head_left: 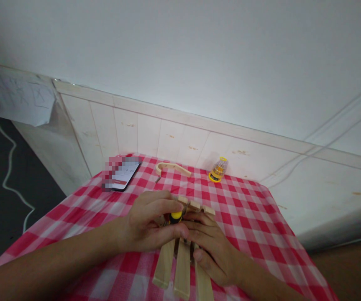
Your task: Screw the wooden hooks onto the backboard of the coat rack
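Observation:
A wooden slatted piece (pixel 182 267) made of three parallel strips lies on the red-and-white checked tablecloth (pixel 249 225). My left hand (pixel 149 223) is closed around a screwdriver with a yellow-and-black handle (pixel 176 217), held against the upper part of the wood. My right hand (pixel 213 251) lies over the strips and grips them from the right side, thumb on the near side.
A phone (pixel 124 174) with a lit screen lies at the table's far left. A curved wooden hook piece (pixel 172 168) and a yellow screwdriver-bit holder (pixel 218 169) lie near the far edge by the white panelled wall. A paper (pixel 20 98) hangs at left.

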### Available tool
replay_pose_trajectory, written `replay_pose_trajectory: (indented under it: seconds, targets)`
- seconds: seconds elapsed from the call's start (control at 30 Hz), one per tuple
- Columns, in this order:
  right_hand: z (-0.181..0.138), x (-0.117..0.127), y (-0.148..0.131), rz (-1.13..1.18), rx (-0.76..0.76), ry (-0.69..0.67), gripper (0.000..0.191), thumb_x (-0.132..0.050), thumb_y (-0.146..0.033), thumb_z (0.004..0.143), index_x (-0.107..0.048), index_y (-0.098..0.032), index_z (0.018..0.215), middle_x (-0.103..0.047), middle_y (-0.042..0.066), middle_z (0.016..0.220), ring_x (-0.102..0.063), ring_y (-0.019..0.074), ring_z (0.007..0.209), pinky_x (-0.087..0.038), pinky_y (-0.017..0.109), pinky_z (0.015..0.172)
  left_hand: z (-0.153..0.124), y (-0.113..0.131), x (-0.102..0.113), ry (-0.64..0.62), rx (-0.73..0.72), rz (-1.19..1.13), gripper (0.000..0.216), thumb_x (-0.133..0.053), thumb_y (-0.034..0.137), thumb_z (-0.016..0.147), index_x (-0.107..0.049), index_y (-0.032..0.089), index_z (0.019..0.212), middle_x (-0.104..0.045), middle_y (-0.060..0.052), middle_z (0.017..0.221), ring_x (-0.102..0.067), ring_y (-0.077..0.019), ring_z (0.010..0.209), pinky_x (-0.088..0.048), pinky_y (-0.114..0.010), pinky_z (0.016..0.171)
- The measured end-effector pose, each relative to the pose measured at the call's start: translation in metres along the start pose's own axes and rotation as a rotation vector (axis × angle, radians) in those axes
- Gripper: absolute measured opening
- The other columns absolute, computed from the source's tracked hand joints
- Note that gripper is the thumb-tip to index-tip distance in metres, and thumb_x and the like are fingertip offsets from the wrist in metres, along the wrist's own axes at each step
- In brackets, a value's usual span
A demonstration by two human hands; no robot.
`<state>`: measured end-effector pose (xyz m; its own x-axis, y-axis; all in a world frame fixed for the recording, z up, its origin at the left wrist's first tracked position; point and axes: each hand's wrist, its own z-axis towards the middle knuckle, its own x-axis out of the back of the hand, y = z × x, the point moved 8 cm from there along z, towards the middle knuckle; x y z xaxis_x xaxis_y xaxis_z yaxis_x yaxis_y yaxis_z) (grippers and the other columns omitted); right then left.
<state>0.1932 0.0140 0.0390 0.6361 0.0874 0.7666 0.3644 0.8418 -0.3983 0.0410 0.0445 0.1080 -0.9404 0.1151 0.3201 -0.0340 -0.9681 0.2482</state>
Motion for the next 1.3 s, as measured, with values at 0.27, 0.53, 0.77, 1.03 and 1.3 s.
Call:
replay_pose_trajectory:
  seconds: [0.27, 0.53, 0.77, 1.03, 1.3]
  targets:
    - [0.0004, -0.0009, 0.0003, 0.010, -0.016, -0.019, 0.043, -0.035, -0.041, 0.110, -0.057, -0.020, 0.140, -0.068, 0.011, 0.137, -0.054, 0.0261, 0.137, -0.045, 0.050, 0.114, 0.0020, -0.0001, 0.0013, -0.010, 0.037, -0.060, 0.017, -0.070, 0.024, 0.096, -0.064, 0.015, 0.110, -0.070, -0.007, 0.087, -0.066, -0.0146, 0.072, -0.055, -0.023, 0.061]
    - [0.0029, 0.0002, -0.0013, -0.012, -0.014, -0.018, 0.043, -0.036, -0.041, 0.109, -0.056, -0.021, 0.141, -0.070, 0.012, 0.134, -0.055, 0.0246, 0.136, -0.047, 0.047, 0.113, 0.0026, -0.0043, 0.0027, -0.019, 0.079, -0.130, 0.020, -0.071, 0.024, 0.096, -0.067, 0.016, 0.113, -0.074, -0.010, 0.091, -0.070, -0.0174, 0.078, -0.059, -0.027, 0.067]
    - [0.0018, 0.0002, -0.0021, -0.023, 0.005, -0.012, 0.040, -0.038, -0.039, 0.108, -0.057, -0.021, 0.138, -0.071, 0.012, 0.133, -0.057, 0.0247, 0.135, -0.047, 0.048, 0.113, 0.0034, -0.0045, 0.0021, -0.059, 0.091, -0.177, 0.021, -0.067, 0.013, 0.094, -0.067, 0.015, 0.115, -0.075, -0.012, 0.093, -0.072, -0.0194, 0.080, -0.060, -0.029, 0.069]
    - [0.0025, -0.0001, -0.0033, -0.057, 0.006, -0.020, 0.039, -0.036, -0.038, 0.109, -0.058, -0.020, 0.136, -0.071, 0.013, 0.132, -0.057, 0.0242, 0.135, -0.044, 0.048, 0.116, 0.0040, -0.0001, -0.0015, -0.163, 0.116, -0.251, 0.024, -0.054, 0.011, 0.099, -0.066, 0.014, 0.119, -0.077, -0.016, 0.100, -0.076, -0.0244, 0.092, -0.063, -0.034, 0.077]
    - [0.0024, -0.0009, -0.0023, -0.062, -0.014, -0.041, 0.040, -0.037, -0.039, 0.108, -0.059, -0.020, 0.135, -0.072, 0.013, 0.130, -0.058, 0.0254, 0.134, -0.046, 0.048, 0.114, 0.0027, -0.0032, -0.0036, -0.149, 0.129, -0.232, 0.025, -0.050, 0.012, 0.098, -0.066, 0.015, 0.117, -0.076, -0.014, 0.092, -0.075, -0.0231, 0.084, -0.063, -0.033, 0.072]
